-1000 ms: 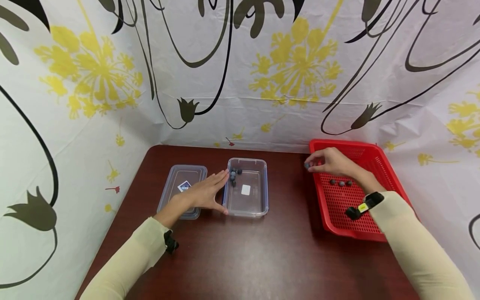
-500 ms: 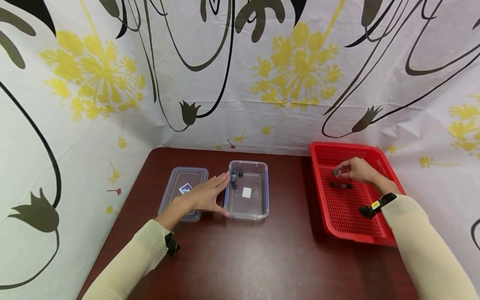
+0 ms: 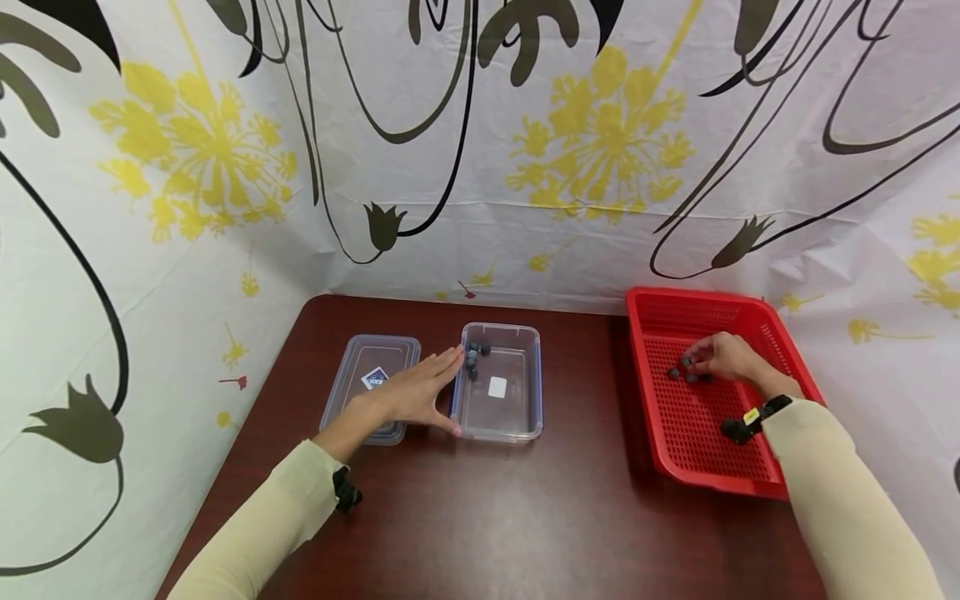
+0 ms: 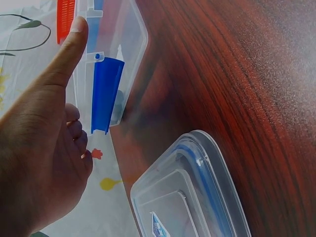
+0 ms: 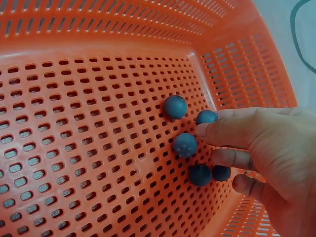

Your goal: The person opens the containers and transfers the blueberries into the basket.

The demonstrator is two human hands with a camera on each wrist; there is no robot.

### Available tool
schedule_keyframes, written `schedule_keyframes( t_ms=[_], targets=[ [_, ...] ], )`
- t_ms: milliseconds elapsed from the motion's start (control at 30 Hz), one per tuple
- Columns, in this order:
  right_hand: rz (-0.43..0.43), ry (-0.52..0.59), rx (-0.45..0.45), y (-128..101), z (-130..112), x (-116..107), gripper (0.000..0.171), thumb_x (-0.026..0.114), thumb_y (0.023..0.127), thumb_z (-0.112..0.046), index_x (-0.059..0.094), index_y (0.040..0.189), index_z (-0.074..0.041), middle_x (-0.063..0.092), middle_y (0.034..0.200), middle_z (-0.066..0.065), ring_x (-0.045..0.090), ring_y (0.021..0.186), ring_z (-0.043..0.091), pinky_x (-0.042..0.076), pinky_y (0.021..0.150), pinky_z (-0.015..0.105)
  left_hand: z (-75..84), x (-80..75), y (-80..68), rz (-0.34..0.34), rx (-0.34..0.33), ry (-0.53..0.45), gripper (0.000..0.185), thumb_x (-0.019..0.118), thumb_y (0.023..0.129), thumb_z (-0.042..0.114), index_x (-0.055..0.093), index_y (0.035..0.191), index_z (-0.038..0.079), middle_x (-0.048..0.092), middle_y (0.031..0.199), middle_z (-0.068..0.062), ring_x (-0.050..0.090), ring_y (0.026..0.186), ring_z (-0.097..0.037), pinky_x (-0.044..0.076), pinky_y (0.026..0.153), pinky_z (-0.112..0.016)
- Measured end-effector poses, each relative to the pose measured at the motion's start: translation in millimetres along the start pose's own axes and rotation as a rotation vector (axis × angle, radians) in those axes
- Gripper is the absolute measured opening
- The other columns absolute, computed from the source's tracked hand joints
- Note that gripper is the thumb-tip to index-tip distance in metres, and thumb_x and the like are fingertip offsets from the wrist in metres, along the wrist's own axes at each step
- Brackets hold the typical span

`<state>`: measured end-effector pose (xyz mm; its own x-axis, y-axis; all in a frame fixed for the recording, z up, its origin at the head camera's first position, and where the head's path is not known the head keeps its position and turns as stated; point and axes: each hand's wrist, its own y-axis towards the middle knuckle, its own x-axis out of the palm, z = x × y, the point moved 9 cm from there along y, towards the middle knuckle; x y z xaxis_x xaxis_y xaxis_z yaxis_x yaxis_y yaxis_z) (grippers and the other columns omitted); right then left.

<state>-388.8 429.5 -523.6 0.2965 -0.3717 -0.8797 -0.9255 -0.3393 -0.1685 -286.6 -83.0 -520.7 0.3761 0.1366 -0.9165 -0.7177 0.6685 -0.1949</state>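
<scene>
My right hand (image 3: 726, 358) is low inside a red plastic basket (image 3: 712, 483), pinching a blueberry (image 5: 206, 117) between thumb and fingertips. Loose on the perforated floor beside those fingers lie several more, among them a dusty-blue blueberry (image 5: 185, 144) and a darker blueberry (image 5: 200, 174). With fingers extended and thumb spread, my left hand (image 3: 412, 393) rests along the left side of a clear plastic container (image 3: 517, 412). A small cluster of blueberries (image 3: 472, 357) sits in that container's back left. A blue clip (image 4: 106, 96) hangs from its side in the left wrist view.
The clear lid (image 3: 358, 367) with a blue diamond sticker lies flat left of the container, partly behind my left wrist. Dark reddish wood tabletop (image 3: 525, 517) stretches between container and basket. Patterned white sheeting (image 3: 555, 267) stands behind the table and at its sides.
My right hand has moved with its blueberry from the basket's left rim inward and down among the loose ones. The left hand has stayed at the container.
</scene>
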Motion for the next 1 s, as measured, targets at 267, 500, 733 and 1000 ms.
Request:
schedule_keyframes(
  t_ms=[267, 500, 733, 1000],
  targets=[
    [0.028, -0.014, -0.032, -1.6, -10.3, -9.4, 0.020, 0.084, 0.088, -0.007, 0.081, 0.107, 0.000, 0.081, 0.095, 0.011, 0.068, 0.078, 0.010, 0.054, 0.066, 0.024, 0.4, 0.7, 1.0, 0.006, 0.005, 0.019, 0.133, 0.078, 0.081, 0.074, 0.007, 0.170, 0.004, -0.001, 0.179, -0.012, 0.004, 0.165, -0.028, 0.012, 0.132, -0.048],
    [0.153, -0.086, -0.171, -3.2, -45.0, -36.4, 0.022, 0.087, 0.085, -0.006, 0.082, 0.105, 0.000, 0.080, 0.092, 0.009, 0.056, 0.065, 0.003, 0.047, 0.059, 0.026, 0.6, 0.8, 2.4, 0.002, 0.002, 0.014, 0.134, 0.078, 0.081, 0.074, 0.006, 0.170, 0.004, -0.003, 0.179, -0.011, 0.006, 0.165, -0.031, 0.013, 0.132, -0.049],
    [0.239, -0.109, -0.346, -0.2, -109.5, -54.0, 0.023, 0.088, 0.084, -0.004, 0.082, 0.106, -0.002, 0.080, 0.101, 0.011, 0.059, 0.071, 0.010, 0.048, 0.062, 0.026, 0.2, -0.4, 2.0, 0.003, 0.008, 0.034, 0.134, 0.077, 0.081, 0.075, 0.007, 0.170, 0.004, -0.002, 0.179, -0.012, 0.004, 0.165, -0.029, 0.012, 0.132, -0.048],
    [0.246, -0.093, -0.459, 14.0, -182.3, -46.5, 0.023, 0.089, 0.083, -0.006, 0.082, 0.104, -0.005, 0.077, 0.094, 0.005, 0.060, 0.072, 0.015, 0.048, 0.063, 0.027, 1.0, 0.3, 1.2, -0.003, 0.008, 0.029, 0.133, 0.076, 0.081, 0.076, 0.007, 0.170, 0.004, -0.002, 0.179, -0.012, 0.004, 0.165, -0.029, 0.013, 0.132, -0.048]
  ],
)
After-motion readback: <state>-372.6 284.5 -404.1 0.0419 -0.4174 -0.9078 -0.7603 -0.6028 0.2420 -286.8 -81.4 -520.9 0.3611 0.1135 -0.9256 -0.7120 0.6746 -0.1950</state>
